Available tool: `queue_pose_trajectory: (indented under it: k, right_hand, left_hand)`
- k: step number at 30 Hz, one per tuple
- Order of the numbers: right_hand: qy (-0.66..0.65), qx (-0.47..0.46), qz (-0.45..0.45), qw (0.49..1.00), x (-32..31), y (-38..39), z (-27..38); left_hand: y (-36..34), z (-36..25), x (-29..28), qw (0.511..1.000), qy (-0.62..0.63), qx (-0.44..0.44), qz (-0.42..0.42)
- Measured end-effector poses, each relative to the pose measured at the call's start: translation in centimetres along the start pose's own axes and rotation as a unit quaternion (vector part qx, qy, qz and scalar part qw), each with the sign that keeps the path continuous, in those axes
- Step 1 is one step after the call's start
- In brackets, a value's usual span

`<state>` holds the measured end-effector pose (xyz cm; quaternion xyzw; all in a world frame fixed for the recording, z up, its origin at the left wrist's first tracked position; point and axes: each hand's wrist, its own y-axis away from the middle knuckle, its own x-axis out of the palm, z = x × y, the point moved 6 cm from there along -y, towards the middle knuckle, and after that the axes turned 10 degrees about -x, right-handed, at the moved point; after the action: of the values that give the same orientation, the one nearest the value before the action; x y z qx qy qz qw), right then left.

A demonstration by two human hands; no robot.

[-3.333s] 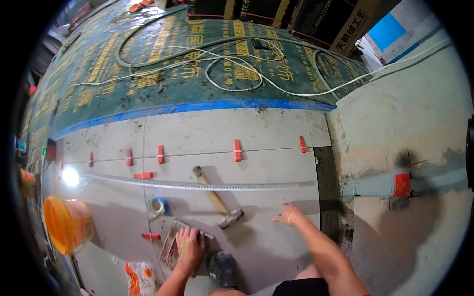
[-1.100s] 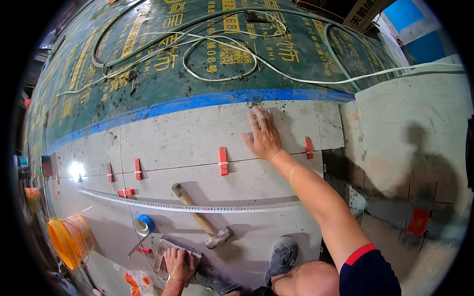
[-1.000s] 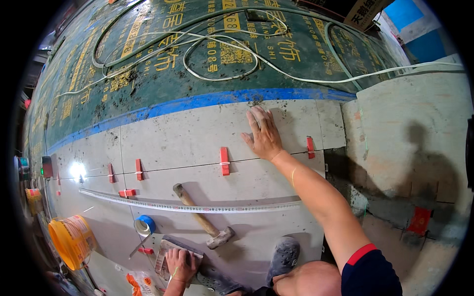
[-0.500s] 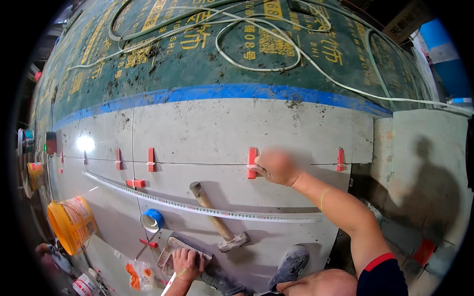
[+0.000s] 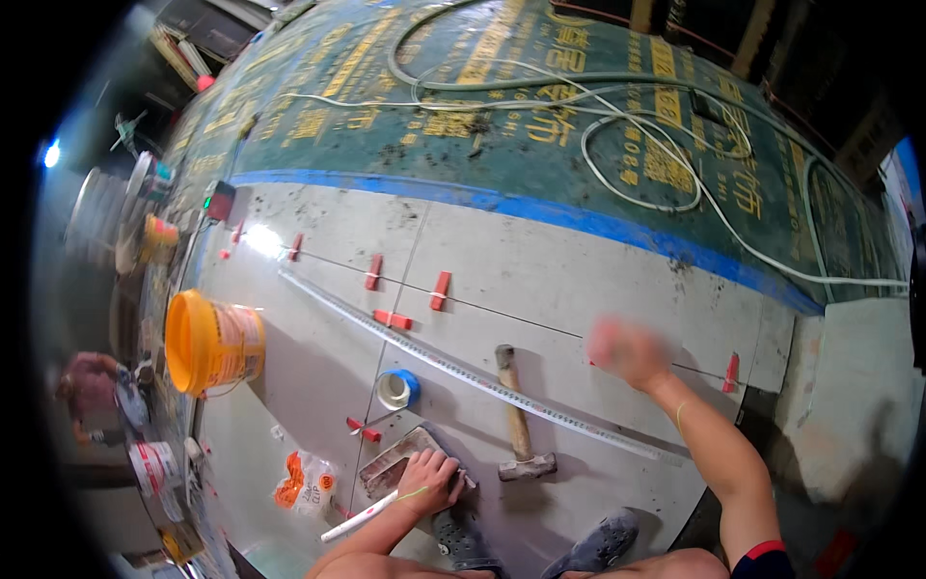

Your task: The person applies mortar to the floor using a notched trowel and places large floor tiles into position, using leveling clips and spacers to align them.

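— What do you see closest to you?

— I see my left hand (image 5: 427,480) pressed flat on a grey trowel (image 5: 400,463), fingers spread on its blade. A white marker (image 5: 359,518) lies just beside that hand, but I cannot tell whether the hand holds it. Two grey shoes (image 5: 598,545) are at the lower edge.

— And a little further out?

— A hammer (image 5: 519,420) lies on the grey tile (image 5: 579,289), its head towards me, the handle crossing a long metal ruler (image 5: 463,372). Left of it stands a roll of blue tape (image 5: 397,389), with a red clip (image 5: 365,428) near it.

— Where is the right hand?

— My right hand (image 5: 627,352) is stretched out above the tile joint, beyond the ruler. It is blurred, so I cannot tell how open it is, or if it grips something. A red clip (image 5: 731,372) stands in the joint to its right.

— And far away?

— An orange bucket (image 5: 212,343) is at the left, more red clips (image 5: 440,289) stand along the joint, then a blue strip (image 5: 540,207), and white cables (image 5: 637,145) on the green floor cover (image 5: 434,106).
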<state>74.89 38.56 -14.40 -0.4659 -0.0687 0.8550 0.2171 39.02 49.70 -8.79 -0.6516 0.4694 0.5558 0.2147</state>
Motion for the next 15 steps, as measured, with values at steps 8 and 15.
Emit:
queue_pose_trajectory:
  k: [8, 15]
  right_hand:
    - [-0.024, 0.097, 0.067, 0.993, -0.3, 0.0, 0.2]
    - [-0.032, 0.097, 0.056, 0.993, 0.2, 1.1, -0.7]
  left_hand:
    - [0.7, 0.1, -0.5, 1.000, 0.013, 0.009, -0.001]
    - [0.7, 0.2, -0.6, 1.000, 0.017, 0.004, 0.000]
